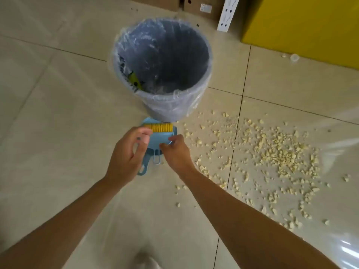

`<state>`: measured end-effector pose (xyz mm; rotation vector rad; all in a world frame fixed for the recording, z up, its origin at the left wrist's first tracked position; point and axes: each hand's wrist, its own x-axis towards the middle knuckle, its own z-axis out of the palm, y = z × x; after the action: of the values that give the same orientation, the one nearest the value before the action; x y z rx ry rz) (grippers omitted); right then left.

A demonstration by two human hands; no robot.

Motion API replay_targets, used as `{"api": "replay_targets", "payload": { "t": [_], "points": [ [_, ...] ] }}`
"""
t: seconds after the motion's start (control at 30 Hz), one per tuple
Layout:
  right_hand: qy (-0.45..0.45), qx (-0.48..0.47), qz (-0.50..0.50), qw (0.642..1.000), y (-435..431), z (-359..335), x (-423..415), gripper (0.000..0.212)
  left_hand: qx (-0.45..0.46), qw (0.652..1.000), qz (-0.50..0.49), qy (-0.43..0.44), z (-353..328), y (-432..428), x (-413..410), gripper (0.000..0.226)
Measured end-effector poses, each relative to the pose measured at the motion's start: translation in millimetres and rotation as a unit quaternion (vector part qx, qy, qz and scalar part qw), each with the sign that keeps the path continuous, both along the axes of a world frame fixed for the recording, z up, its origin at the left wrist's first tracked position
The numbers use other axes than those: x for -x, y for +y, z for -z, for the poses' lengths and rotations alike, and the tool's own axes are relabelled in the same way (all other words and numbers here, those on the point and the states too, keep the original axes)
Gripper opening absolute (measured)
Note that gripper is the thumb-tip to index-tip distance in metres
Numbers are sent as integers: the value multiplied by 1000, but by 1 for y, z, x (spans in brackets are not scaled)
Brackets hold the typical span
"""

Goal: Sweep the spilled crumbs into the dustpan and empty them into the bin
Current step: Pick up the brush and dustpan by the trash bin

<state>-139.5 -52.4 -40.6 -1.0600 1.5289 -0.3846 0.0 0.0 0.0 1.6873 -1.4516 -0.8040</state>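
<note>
A small blue dustpan (144, 121) lies on the tiled floor right in front of the bin (165, 105), which is lined with clear plastic. A blue brush (161, 137) with yellow bristles (162, 127) lies on the dustpan, both handles pointing toward me. My right hand (175, 152) pinches the brush's right edge between thumb and curled fingers. My left hand (126, 154) hovers just left of the dustpan, blurred, fingers loosely curled and holding nothing. Pale yellow crumbs (272, 156) are scattered across the floor to the right.
A clear plastic sheet (340, 152) lies under part of the crumbs at the right. A yellow cabinet (301, 26) stands at the back right, with a white strip (229, 12) and cardboard boxes (204, 5) beside it. A small clear cap (294, 57) lies near the cabinet.
</note>
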Motion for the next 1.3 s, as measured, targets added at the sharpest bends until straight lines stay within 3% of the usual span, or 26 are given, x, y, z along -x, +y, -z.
{"api": "replay_targets", "payload": {
  "t": [0.1,0.17,0.3,0.43,0.57,0.77,0.87,1.0,1.13,1.3],
  "points": [
    [156,68,-122,978,-2,7,-20,58,-46,988,-111,-93,23,-3,-7,21],
    [249,102,-215,939,-1,8,-28,66,-142,977,-133,-91,37,-6,-9,21],
    [336,159,-297,879,-6,5,-29,53,-317,942,-103,-51,56,-13,-16,51],
    [344,169,-317,868,-6,3,-23,54,-396,909,-124,35,59,-19,-8,65],
    [342,174,-329,863,-12,6,-3,62,-391,912,-120,40,71,-17,-7,74],
    [361,172,-349,847,-20,5,12,71,-391,917,-71,-25,70,2,14,55],
    [363,190,-360,838,-22,1,19,73,-369,925,-88,7,65,3,24,38],
    [337,253,-399,815,-31,-18,46,47,-356,922,-102,114,51,14,19,17],
    [315,310,-452,775,-47,-38,96,31,-365,922,-42,125,38,35,15,14],
    [352,299,-447,766,-76,-45,142,27,-351,930,-14,110,27,51,1,9]
  ]
}}
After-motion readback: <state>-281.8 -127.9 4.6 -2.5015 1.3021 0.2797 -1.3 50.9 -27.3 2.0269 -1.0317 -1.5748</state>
